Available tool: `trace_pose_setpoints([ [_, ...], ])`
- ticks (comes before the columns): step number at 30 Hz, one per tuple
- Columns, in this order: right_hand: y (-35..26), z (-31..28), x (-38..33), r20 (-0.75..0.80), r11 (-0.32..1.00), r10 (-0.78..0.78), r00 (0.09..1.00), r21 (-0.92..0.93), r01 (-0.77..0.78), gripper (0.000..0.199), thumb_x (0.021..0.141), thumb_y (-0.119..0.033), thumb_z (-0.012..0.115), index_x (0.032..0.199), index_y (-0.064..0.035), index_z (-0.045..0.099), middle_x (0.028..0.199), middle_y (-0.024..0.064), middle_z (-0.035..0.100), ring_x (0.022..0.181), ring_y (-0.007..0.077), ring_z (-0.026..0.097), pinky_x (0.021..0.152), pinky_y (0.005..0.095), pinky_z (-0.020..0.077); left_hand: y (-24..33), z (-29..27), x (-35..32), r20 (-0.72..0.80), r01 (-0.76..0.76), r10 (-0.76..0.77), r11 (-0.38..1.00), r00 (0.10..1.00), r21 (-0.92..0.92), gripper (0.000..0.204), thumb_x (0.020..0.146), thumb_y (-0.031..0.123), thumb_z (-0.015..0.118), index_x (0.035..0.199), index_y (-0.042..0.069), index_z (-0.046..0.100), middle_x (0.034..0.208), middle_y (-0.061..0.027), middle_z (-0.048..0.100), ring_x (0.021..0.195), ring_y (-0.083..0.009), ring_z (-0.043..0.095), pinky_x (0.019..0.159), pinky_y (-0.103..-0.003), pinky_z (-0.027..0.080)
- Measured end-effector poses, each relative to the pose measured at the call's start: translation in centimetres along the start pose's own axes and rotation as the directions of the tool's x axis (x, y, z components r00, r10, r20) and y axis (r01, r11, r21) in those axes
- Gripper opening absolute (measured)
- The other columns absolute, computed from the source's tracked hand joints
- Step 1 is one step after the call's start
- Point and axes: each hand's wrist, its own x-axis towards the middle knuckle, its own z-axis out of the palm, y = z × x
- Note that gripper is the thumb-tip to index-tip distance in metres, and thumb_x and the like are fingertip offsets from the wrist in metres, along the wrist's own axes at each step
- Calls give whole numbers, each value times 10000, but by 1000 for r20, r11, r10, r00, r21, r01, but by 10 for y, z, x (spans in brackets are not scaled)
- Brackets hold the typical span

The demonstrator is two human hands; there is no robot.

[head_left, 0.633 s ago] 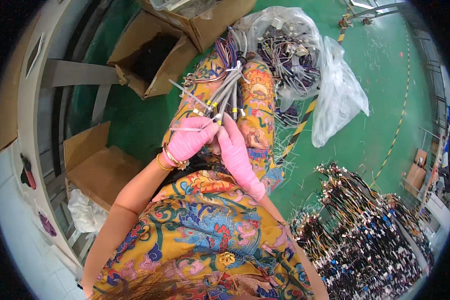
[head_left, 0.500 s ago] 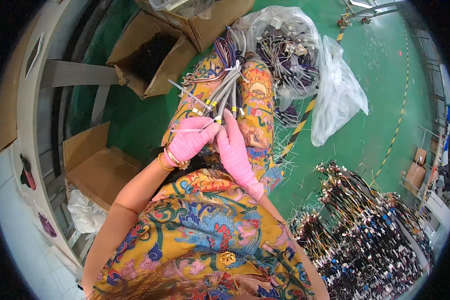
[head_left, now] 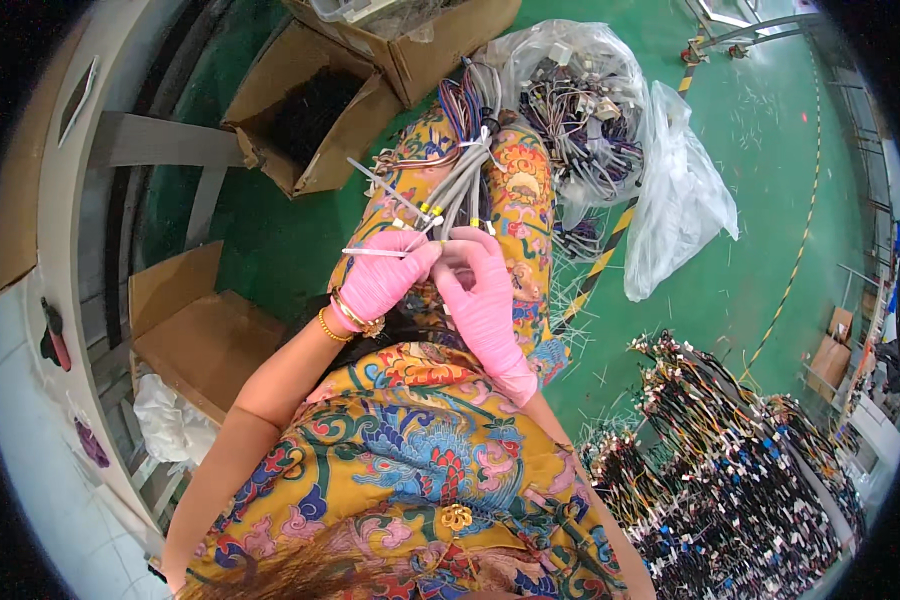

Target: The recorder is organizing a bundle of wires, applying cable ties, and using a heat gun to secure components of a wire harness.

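A wire harness (head_left: 460, 190) of grey cables with yellow bands and white connectors lies across my lap, tied round with a white strip. My left hand (head_left: 382, 280), in a pink glove, is closed at its near end, with a thin white cable tie (head_left: 372, 252) sticking out leftward from the fingers. Another pale strip (head_left: 385, 190) slants up and left beyond that hand. My right hand (head_left: 482, 300), also gloved in pink, is curled beside the left, thumb and fingertips drawn together at the cable ends. What those fingertips pinch is hidden.
A clear plastic bag (head_left: 585, 110) full of harnesses stands beyond my knees, an empty-looking bag (head_left: 678, 195) beside it. Cardboard boxes (head_left: 300, 110) sit at the far left. Many black harnesses (head_left: 740, 480) are heaped at the right. Cut strips litter the green floor.
My right hand's fingers have bent from nearly straight along the cables into a curl. The left hand keeps its grip, almost in place. The whole view has shifted slightly.
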Motion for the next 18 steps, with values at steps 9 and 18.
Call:
trace_pose_setpoints([
  [9,7,-2,1,49,995,93,994,-41,-91,121,781,-13,682,868,-21,598,866,-2,543,691,47,507,593,203,417,1,-2,0,26,-5,7,999,1000,-54,315,903,248,612,664,46,572,623,33,528,597,-44,444,539,-215,372],
  [18,17,3,6,64,919,320,945,219,-326,74,847,-14,640,892,-23,582,728,-29,580,650,28,512,589,181,424,4,3,7,-11,-109,110,992,994,68,317,893,228,614,647,30,591,601,15,527,578,-51,453,525,-243,380],
])
